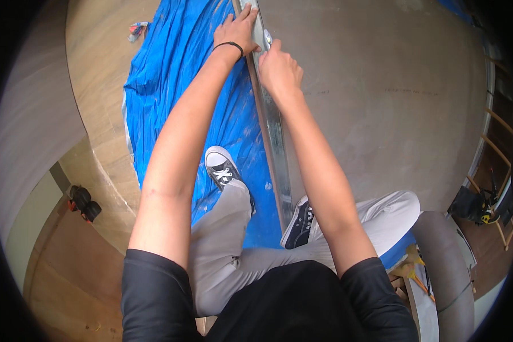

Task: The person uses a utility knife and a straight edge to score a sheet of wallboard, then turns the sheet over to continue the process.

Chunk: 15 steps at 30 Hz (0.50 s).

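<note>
A long metal channel lies along the left edge of a large grey-brown board. Near its far end my left hand rests with fingers stretched and apart, pressing down on the metal. A dark band circles that wrist. Just to its right, my right hand is closed in a fist around a utility knife. Only the knife's silver front shows, beside the channel's right edge; its blade tip is too small to make out.
A crumpled blue tarp covers the floor left of the board, under my left shoe. My right shoe is by the channel's near end. A black bag and wooden ladder-like frame stand far right. Dark objects lie left.
</note>
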{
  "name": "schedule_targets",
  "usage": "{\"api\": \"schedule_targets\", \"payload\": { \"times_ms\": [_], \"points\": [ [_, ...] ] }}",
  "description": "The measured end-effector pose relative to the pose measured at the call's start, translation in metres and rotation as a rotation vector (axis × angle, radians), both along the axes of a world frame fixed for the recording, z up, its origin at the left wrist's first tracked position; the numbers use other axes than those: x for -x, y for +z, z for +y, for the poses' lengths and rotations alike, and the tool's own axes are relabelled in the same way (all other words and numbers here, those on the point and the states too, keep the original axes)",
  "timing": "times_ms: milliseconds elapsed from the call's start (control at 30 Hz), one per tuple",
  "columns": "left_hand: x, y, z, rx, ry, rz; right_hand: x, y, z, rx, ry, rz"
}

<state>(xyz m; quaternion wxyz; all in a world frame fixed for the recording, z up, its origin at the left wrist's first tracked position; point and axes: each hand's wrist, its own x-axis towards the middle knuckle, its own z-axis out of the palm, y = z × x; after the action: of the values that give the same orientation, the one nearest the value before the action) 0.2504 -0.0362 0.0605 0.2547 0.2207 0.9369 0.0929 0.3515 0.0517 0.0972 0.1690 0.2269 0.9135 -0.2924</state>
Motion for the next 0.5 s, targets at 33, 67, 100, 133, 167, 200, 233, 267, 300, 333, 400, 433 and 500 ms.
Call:
{"api": "schedule_targets", "payload": {
  "times_ms": [33,67,100,133,167,200,233,267,300,333,400,433,500],
  "points": [
    [0.001,0.001,0.001,-0.002,0.003,0.005,0.004,0.002,0.002,0.006,0.009,-0.02],
    [0.001,0.001,0.002,-0.006,0.004,0.008,0.008,0.004,0.004,0.009,0.016,-0.042],
    [0.001,0.002,0.002,0.001,0.011,0.013,0.011,0.006,0.006,0.015,0.027,-0.068],
    [0.002,0.003,0.003,0.007,0.017,0.017,0.015,0.008,0.008,0.013,0.041,-0.098],
    [0.001,0.005,0.004,0.013,0.026,0.02,0.019,0.01,0.01,0.009,0.058,-0.131],
    [-0.001,0.006,0.005,0.038,0.006,0.02,0.019,0.009,0.013,0.007,0.076,-0.161],
    [-0.002,0.006,0.005,0.025,0.011,0.022,0.019,0.004,0.016,-0.003,0.079,-0.192],
    [0.001,0.006,0.005,0.012,0.014,0.029,0.023,0.001,0.017,-0.014,0.081,-0.216],
    [0.002,0.006,0.005,-0.002,0.016,0.037,0.023,-0.001,0.018,-0.025,0.081,-0.24],
    [-0.001,0.006,0.004,0.011,0.011,0.019,0.016,-0.003,0.018,-0.004,0.07,-0.239],
    [-0.001,0.008,0.004,0.018,0.0,0.02,0.002,-0.001,0.013,0.038,0.043,-0.227],
    [-0.001,0.009,0.005,0.021,-0.008,0.021,-0.006,0.0,0.012,0.042,0.045,-0.236],
    [0.0,0.007,0.001,0.019,-0.003,0.016,-0.017,0.008,0.009,0.044,0.057,-0.244]
  ]
}}
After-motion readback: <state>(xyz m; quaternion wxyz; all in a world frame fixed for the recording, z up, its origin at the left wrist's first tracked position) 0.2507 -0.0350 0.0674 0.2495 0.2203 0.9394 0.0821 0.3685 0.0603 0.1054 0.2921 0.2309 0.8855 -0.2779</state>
